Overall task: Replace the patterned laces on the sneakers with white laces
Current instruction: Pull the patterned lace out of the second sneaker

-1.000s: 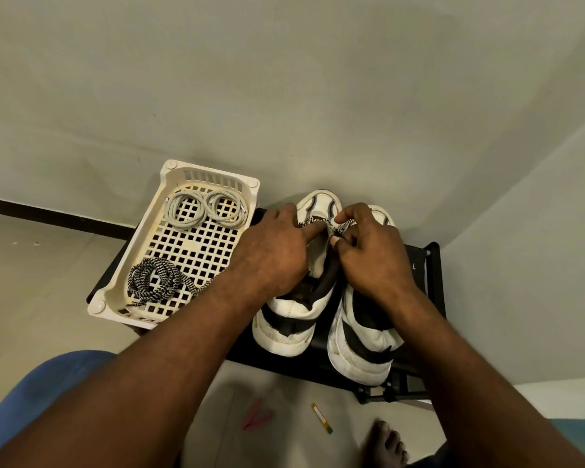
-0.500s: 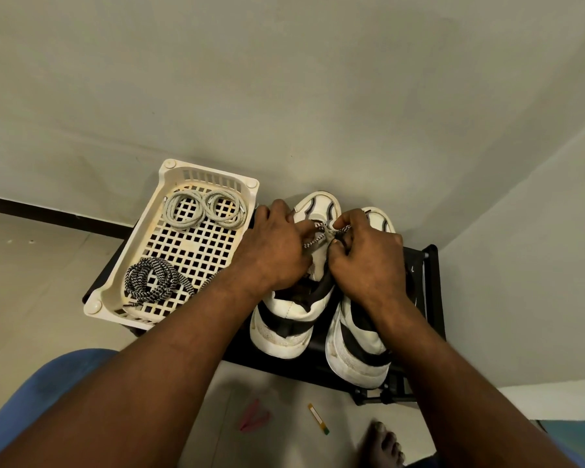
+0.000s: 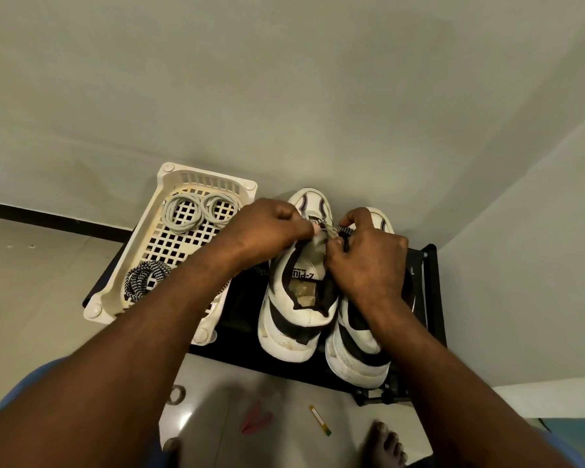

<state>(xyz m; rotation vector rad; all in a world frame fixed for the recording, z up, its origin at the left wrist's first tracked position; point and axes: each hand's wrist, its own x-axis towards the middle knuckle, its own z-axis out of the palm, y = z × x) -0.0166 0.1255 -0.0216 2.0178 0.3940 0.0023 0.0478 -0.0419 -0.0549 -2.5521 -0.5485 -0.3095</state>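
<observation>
Two white sneakers with black bands stand side by side on a low black rack (image 3: 433, 298). The left sneaker (image 3: 298, 319) shows its open collar and tongue. The right sneaker (image 3: 355, 352) is partly under my right wrist. Both hands meet over the left sneaker's lace area. My left hand (image 3: 267, 231) and my right hand (image 3: 368, 261) each pinch the black-and-white patterned lace (image 3: 345, 229) near the toe end. A cream plastic basket (image 3: 122, 285) holds two coiled white laces (image 3: 183, 214) at its far end and one coiled patterned lace (image 3: 142, 278) at its near end.
A grey wall rises right behind the rack, with a second wall close on the right. On the tiled floor in front lie a pink scrap (image 3: 255, 422), a small yellow-and-white strip (image 3: 320, 420) and my bare foot (image 3: 384, 447).
The left sneaker's collar and tongue have come into view as my hands shifted toward the toe. The patterned lace is now drawn tighter between my fingertips. The camera has tilted slightly.
</observation>
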